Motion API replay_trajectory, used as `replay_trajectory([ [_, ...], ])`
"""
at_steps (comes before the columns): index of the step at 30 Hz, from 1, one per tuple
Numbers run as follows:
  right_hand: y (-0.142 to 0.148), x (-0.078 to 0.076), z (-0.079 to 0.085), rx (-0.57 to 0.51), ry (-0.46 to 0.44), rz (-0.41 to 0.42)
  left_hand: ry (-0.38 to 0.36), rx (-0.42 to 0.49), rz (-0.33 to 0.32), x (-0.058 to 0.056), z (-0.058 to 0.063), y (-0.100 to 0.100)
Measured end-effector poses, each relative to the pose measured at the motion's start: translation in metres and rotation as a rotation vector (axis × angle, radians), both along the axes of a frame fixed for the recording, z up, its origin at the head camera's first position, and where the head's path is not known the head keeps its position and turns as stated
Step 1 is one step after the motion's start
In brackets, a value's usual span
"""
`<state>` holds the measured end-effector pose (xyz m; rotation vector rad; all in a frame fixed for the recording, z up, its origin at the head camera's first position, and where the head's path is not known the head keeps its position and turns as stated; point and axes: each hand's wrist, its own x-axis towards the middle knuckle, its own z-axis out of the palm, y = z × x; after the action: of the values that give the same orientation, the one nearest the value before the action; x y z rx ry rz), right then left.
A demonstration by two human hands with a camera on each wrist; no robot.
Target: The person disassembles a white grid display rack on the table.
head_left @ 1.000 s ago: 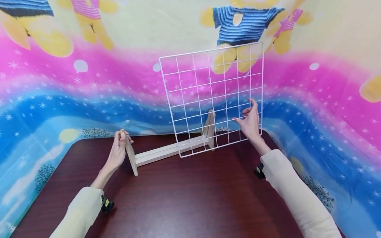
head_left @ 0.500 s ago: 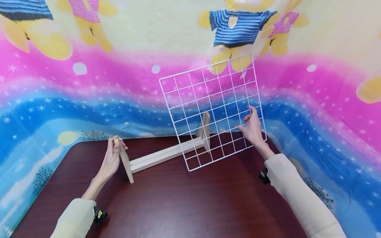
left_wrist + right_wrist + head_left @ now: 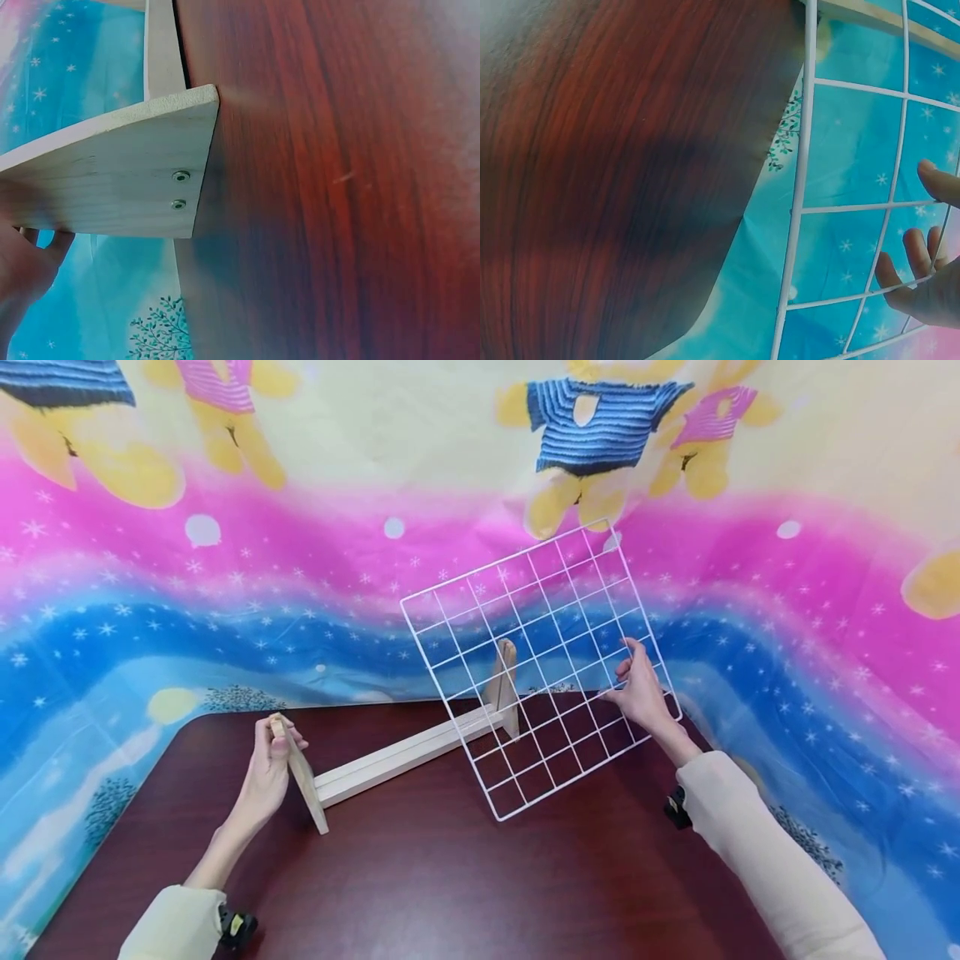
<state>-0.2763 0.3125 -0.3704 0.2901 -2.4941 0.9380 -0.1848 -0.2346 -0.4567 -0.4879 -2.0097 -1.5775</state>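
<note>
My left hand (image 3: 266,768) grips the upper end of the left upright (image 3: 303,781) of a pale wooden stand, which has a long crossbar (image 3: 405,762) and a second upright (image 3: 501,681) at the far end. Two metal bolts (image 3: 181,176) show on the left upright's outer face in the left wrist view. My right hand (image 3: 641,689) holds a white wire grid panel (image 3: 451,710) near its right edge, fingers among the wires. The grid is tilted and stands in front of the far upright in the head view; whether they touch I cannot tell.
The stand is on a dark red-brown wooden table (image 3: 465,893). Behind the table hangs a colourful cloth (image 3: 337,552) printed with bears and snowflakes, also along both sides. A black wrist camera (image 3: 237,928) sits on the left sleeve.
The grid has come down and rotated clockwise, its left corners sinking lower. My left hand and the stand have shifted left and nearer. Both hands keep their hold.
</note>
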Motion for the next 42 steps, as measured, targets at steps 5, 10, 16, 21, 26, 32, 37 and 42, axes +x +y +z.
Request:
replay_trajectory([
  [5,0.007,0.003,-0.004,0.059,-0.027,0.063,-0.001,-0.024,0.048,0.01,0.004,0.002],
  [10,0.013,0.006,-0.007,0.074,-0.04,0.108,0.025,-0.022,0.06,0.025,0.017,0.008],
  [16,0.024,0.003,-0.011,0.094,-0.082,0.15,0.043,-0.017,0.086,0.03,0.006,0.0],
  [21,0.039,-0.004,-0.01,0.121,-0.103,0.216,0.024,-0.018,0.099,0.036,0.002,-0.005],
  [26,0.052,-0.009,-0.011,0.16,-0.119,0.267,-0.013,-0.041,0.143,0.046,0.004,-0.006],
  [32,0.061,-0.009,-0.011,0.174,-0.131,0.319,0.029,-0.034,0.151,0.054,0.0,-0.008],
  [37,0.068,-0.014,-0.012,0.199,-0.162,0.361,0.025,-0.027,0.163,0.061,0.002,-0.007],
  [42,0.071,-0.018,-0.014,0.235,-0.222,0.412,0.029,-0.008,0.174,0.067,0.004,-0.008],
])
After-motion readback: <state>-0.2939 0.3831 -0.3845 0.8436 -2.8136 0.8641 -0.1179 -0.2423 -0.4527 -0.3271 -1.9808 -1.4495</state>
